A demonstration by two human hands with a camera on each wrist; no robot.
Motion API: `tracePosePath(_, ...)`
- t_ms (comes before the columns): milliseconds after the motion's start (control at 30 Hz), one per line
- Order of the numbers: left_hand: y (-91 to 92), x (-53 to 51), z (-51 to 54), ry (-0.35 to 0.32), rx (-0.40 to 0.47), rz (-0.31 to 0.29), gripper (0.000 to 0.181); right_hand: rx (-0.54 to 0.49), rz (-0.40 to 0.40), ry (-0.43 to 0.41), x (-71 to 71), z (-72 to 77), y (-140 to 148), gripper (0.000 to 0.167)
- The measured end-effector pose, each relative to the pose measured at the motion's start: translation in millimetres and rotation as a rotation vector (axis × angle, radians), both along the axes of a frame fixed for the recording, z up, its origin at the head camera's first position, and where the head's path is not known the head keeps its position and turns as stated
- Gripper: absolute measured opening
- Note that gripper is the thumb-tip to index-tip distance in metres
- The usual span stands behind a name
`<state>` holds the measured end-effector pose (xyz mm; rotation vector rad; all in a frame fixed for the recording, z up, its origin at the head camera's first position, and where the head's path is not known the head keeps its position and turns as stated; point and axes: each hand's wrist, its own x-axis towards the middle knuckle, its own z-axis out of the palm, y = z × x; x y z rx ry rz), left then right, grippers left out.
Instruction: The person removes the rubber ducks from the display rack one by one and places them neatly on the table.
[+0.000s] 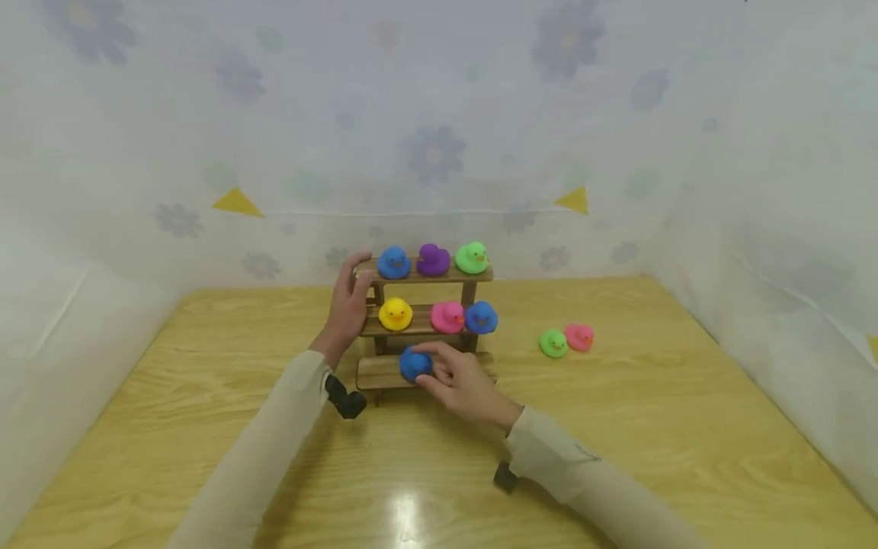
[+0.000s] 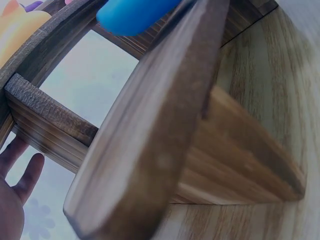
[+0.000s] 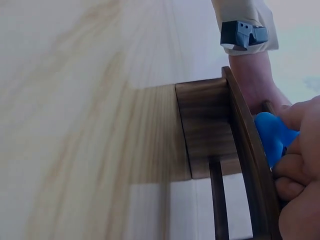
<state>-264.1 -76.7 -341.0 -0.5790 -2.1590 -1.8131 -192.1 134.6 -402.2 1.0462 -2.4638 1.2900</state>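
Note:
A small three-tier wooden display stand point(image 1: 384, 374) holds toy ducks. My left hand point(image 1: 346, 305) holds the stand's left side at the top tier; in the left wrist view only part of that hand point(image 2: 12, 200) shows beside the wood. My right hand point(image 1: 466, 385) pinches a blue rubber duck point(image 1: 414, 364) between thumb and fingers at the bottom tier. From the right wrist, the blue duck point(image 3: 272, 137) appears just behind the tier's front edge, partly hidden by the curled fingers point(image 3: 292, 170).
On the top tier sit a blue duck point(image 1: 394, 263), a purple duck point(image 1: 434, 260) and a green duck point(image 1: 472, 258). The middle tier bears yellow point(image 1: 395, 313), pink point(image 1: 448, 316) and blue ducks point(image 1: 482, 317). Green point(image 1: 552, 343) and pink ducks point(image 1: 579, 337) lie on the table to the right.

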Motion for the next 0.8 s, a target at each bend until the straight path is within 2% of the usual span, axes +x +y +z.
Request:
tracePosePath(333,-0.4,-1.5,-0.6,-0.004,0.003,0.003,0.043,-0.034,-0.01,0.006,3.9,-2.5,24.2,0.038)
tracePosePath(600,-0.1,-2.7,-0.2,-0.007,0.01,0.002,0.044,-0.033,-0.042,-0.002,22.9,23.9,33.3,0.033)
tracePosePath(700,0.4,-2.9,-1.0,-0.006,0.009,0.006,0.043,-0.036,-0.042,0.032,24.7,25.0,37.1,0.033)
tracePosePath(800,0.0,-3.8,-1.5,-0.01,0.0,0.002,0.043,-0.06,-0.027,0.101,25.1,23.1,41.5,0.034)
